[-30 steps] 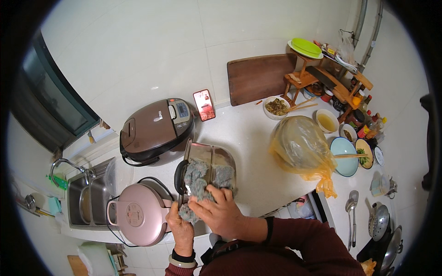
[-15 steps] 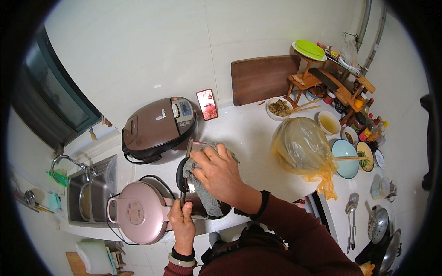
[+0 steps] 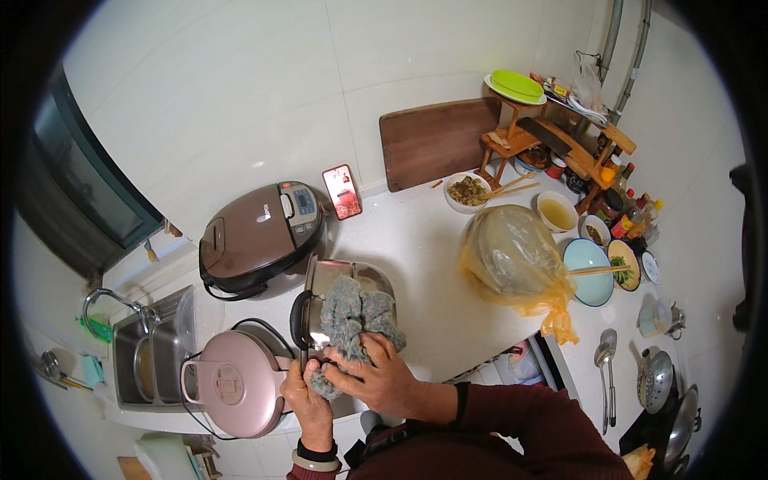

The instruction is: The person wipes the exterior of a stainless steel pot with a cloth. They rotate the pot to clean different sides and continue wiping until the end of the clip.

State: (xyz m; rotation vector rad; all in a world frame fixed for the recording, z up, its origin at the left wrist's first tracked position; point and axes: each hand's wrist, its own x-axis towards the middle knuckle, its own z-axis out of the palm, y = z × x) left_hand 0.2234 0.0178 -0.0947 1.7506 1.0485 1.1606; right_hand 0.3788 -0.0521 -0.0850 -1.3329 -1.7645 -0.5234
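Observation:
A shiny metal pot [image 3: 326,274] with a black side handle [image 3: 299,320] is in front of me at the counter's near side. My left hand [image 3: 309,405] is closed at the pot's near left rim, thumb up. A fuzzy grey cloth [image 3: 346,314] is bunched against the pot, hiding much of it. My right hand [image 3: 382,379] presses the cloth near the pot's near edge, fingers curled into it. Left of the pot sits a round pink appliance [image 3: 230,382]. Behind it stands a brown rice cooker [image 3: 260,236].
A phone [image 3: 342,192] leans against the wall beside a dark cutting board [image 3: 436,144]. To the right are a yellowish plastic bag [image 3: 512,252], a light-blue bowl [image 3: 588,272] with chopsticks and several food bowls. A double sink [image 3: 176,312] is at left, a half-open drawer [image 3: 532,360] near right.
My right hand has drawn the cloth from the pot's far rim toward its near side. More of the pot's shiny metal shows now. My left hand still grips the near edge.

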